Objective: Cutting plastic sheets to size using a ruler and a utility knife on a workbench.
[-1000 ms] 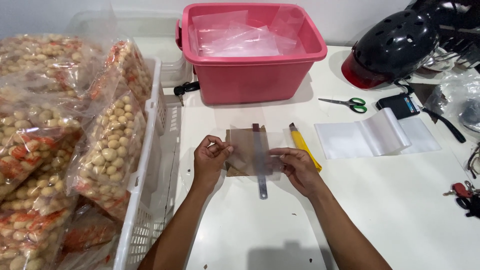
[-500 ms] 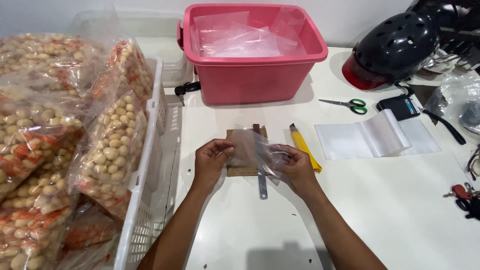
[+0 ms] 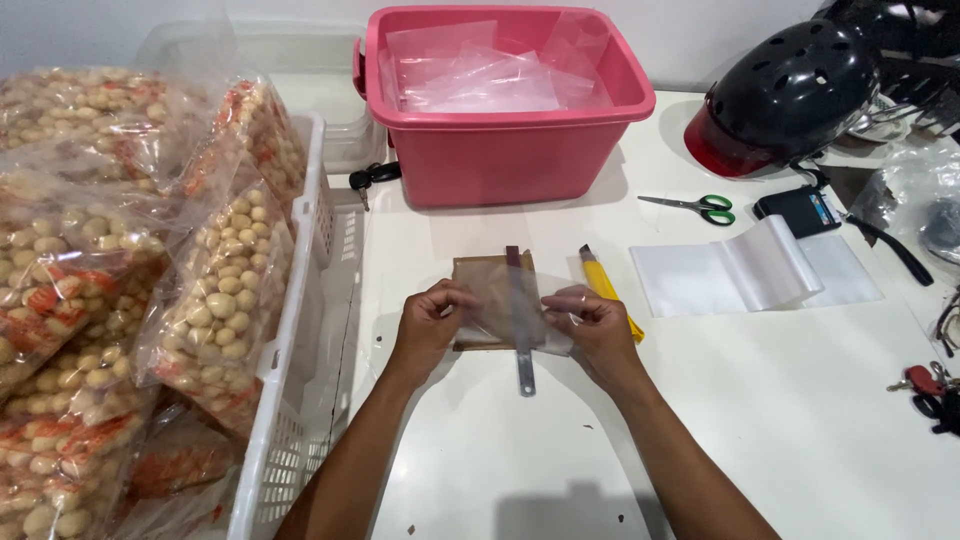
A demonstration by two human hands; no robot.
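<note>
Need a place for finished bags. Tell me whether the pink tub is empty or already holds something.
Not empty. The pink tub has no lid on, and loose clear plastic bags are piled inside, reaching about to its rim.

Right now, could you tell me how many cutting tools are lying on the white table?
2: green-handled scissors lie right of the pink tub, and a yellow utility knife lies beside the right hand. Others could be hidden under the plastic sheets.

Bare forearms, ring on right hand (image 3: 598, 328)

Left hand (image 3: 432, 318) and right hand (image 3: 592, 322) pinch fingertips, facing each other.
</note>
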